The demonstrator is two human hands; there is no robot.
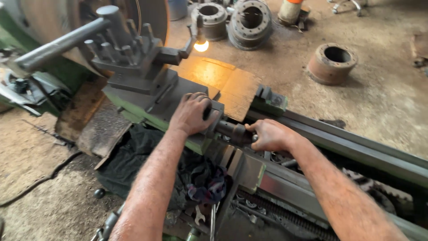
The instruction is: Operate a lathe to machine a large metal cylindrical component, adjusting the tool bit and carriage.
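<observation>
I look down on a big green and grey lathe carriage (147, 96). My left hand (191, 114) is closed over a dark round handle on the end of the slide. My right hand (269, 135) grips the black cylindrical dial collar (232, 130) just to the right of it. Above them sits the tool post (122, 51) with several upright bolts and a long grey lever. A small lit lamp (201, 45) glows beyond the tool post.
The lathe bed rails (356, 149) run to the right. Wooden boards (225, 85) lie across the bed. Dark rags (203, 180) and a spanner sit below the carriage. Rusty brake drums (332, 62) and hubs (250, 22) stand on the dirt floor.
</observation>
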